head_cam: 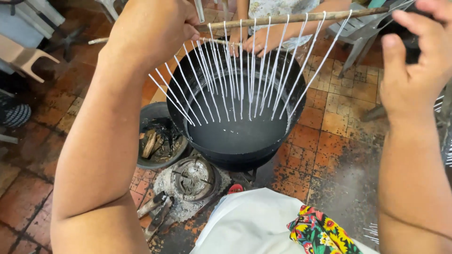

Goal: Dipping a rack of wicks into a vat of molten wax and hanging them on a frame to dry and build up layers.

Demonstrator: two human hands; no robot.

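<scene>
Left hand closed around the near end of a long wooden stick, knuckles up, forearm reaching in from the lower left. Right hand raised at the far right, fingers curled loosely around the stick's other end near a dark object; whether gripped firmly, cannot tell. Stick held level above a large black pot, which sits on the tiled floor and holds a dark, glossy liquid. Hanging from the stick, a row of thin white strands, fanned out and reaching down toward the liquid, lower tips just at or above its surface. Behind them a 2nd, thinner stick with more strands, held by another person's hand at the far rim of the pot. Left of the pot, touching it, a grey basin with wood scraps and ash. In front of the pot, a small round metal burner on a patch of grey ash. At the bottom edge, white cloth and a bright flowered fabric. Pale plastic chairs at upper left.
</scene>
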